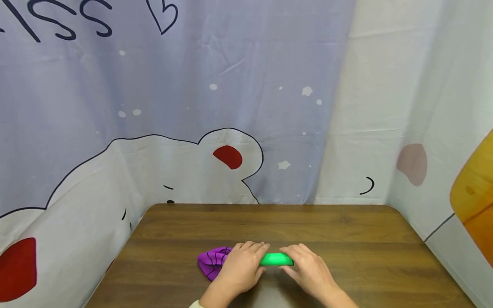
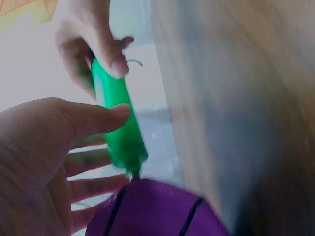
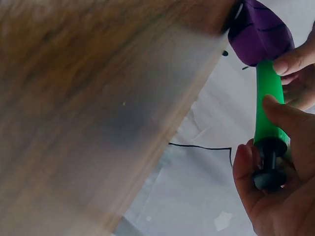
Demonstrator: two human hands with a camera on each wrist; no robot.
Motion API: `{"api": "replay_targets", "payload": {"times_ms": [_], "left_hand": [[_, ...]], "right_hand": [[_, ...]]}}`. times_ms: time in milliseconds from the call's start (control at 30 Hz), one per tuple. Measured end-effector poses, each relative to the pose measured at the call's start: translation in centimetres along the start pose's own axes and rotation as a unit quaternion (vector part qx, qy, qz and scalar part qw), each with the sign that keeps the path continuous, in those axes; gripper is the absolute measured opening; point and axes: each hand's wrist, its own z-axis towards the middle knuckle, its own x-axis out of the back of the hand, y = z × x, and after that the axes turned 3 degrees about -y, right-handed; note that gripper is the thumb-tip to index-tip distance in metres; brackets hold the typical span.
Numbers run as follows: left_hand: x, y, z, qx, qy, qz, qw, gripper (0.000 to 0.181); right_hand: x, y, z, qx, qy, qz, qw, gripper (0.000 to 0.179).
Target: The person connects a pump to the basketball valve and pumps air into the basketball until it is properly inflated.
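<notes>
Both hands hold a green hand pump [image 1: 275,259] level above the table. Fixed on its left end is a soft purple balloon [image 1: 211,262] with black web lines, partly covered by my left hand [image 1: 242,266]. That hand grips the pump near the balloon; in the left wrist view its thumb [image 2: 110,118] lies on the green barrel. My right hand [image 1: 308,270] grips the other end of the barrel. A black plunger handle [image 3: 269,178] sticks out a short way there, inside the right hand's curled fingers, in the right wrist view.
The brown wooden table [image 1: 346,239] spreads out under both hands. Behind it and along its sides hangs a printed cloth [image 1: 285,85] with bear shapes, meeting the table's back edge.
</notes>
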Motion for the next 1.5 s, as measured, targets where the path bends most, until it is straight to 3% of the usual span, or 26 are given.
{"api": "replay_targets", "payload": {"times_ms": [200, 333, 400, 433, 533, 600, 633, 700, 800, 933, 1067, 1167, 1233, 1333, 1500], "left_hand": [[-1.2, 1.9, 0.9, 0.017, 0.02, -0.017, 0.9995, 0.064], [-1.6, 3.1, 1.4, 0.031, 0.037, -0.017, 0.9987, 0.065], [-1.7, 3.6, 1.7, 0.033, 0.057, -0.003, 0.9979, 0.064], [-1.7, 3.8, 1.9, 0.033, 0.07, 0.006, 0.997, 0.063], [-1.9, 4.4, 2.2, 0.03, 0.111, 0.04, 0.9925, 0.057], [-2.1, 4.7, 2.4, 0.032, 0.134, 0.068, 0.9881, 0.051], [-2.3, 4.9, 2.4, 0.034, 0.144, 0.08, 0.9858, 0.049], [-2.6, 5.1, 2.5, 0.04, 0.157, 0.099, 0.9818, 0.045], [-2.9, 5.3, 2.7, 0.05, 0.164, 0.114, 0.9786, 0.043], [-3.0, 5.5, 3.0, 0.055, 0.158, 0.122, 0.9783, 0.044], [-2.9, 5.6, 3.4, 0.06, 0.166, 0.125, 0.9763, 0.038], [-2.8, 5.4, 3.7, 0.064, 0.176, 0.123, 0.9746, 0.034], [-2.9, 5.2, 3.8, 0.063, 0.187, 0.12, 0.973, 0.031], [-2.8, 5.2, 3.7, 0.061, 0.2, 0.115, 0.9712, 0.028], [-2.8, 5.0, 3.6, 0.061, 0.199, 0.094, 0.9735, 0.036]], "right_hand": [[0.3, 0.1, -0.1, -0.103, -0.018, 0.109, 0.9885, 0.049], [0.8, 0.1, -0.2, -0.17, -0.039, 0.183, 0.9674, 0.045], [1.3, 0.2, -0.2, -0.215, -0.056, 0.248, 0.9429, 0.043], [1.5, 0.3, -0.2, -0.242, -0.063, 0.286, 0.9248, 0.042], [2.2, 0.6, -0.3, -0.319, -0.073, 0.396, 0.8577, 0.043], [2.6, 0.7, -0.4, -0.347, -0.07, 0.446, 0.8224, 0.045], [2.6, 0.7, -0.4, -0.357, -0.065, 0.459, 0.8113, 0.045], [2.6, 0.7, -0.4, -0.366, -0.05, 0.468, 0.8031, 0.045], [2.4, 0.5, -0.5, -0.38, -0.018, 0.437, 0.8154, 0.043], [2.0, 0.1, -0.5, -0.378, 0.028, 0.344, 0.8591, 0.037], [1.4, -0.3, -0.2, -0.307, 0.094, 0.251, 0.9132, 0.029], [0.9, -0.2, 0.1, -0.244, 0.146, 0.205, 0.9364, 0.027], [0.7, 0.1, 0.1, -0.215, 0.169, 0.175, 0.9459, 0.028], [0.9, 0.6, -0.2, -0.198, 0.195, 0.135, 0.9512, 0.03], [2.1, 1.8, -0.7, -0.21, 0.22, 0.099, 0.9474, 0.03]]}}
